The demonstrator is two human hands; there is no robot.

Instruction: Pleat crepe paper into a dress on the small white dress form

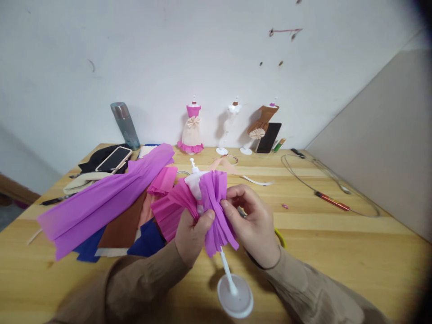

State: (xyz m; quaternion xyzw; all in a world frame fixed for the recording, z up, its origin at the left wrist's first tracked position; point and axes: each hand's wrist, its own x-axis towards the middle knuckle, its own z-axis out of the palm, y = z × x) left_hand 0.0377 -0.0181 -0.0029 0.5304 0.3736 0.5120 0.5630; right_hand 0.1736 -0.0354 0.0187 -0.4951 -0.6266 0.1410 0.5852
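A small white mannequin stand (235, 294) is tilted toward me, its torso (195, 182) wrapped in pleated purple crepe paper (216, 207) over pleated pink paper (172, 207). My left hand (191, 234) is closed around the mannequin's waist, thumb pressing the purple pleats. My right hand (251, 222) pinches the same purple pleats from the right, fingers curled.
Loose sheets lie at left: a long purple crepe sheet (104, 198), brown (123, 227) and blue paper (146, 240). By the wall stand a grey bottle (124, 126), three dressed mannequins (191, 130), and a phone (268, 137). Another phone (114, 159) and a wire with red tool (332, 201) lie on the wooden table (337, 252).
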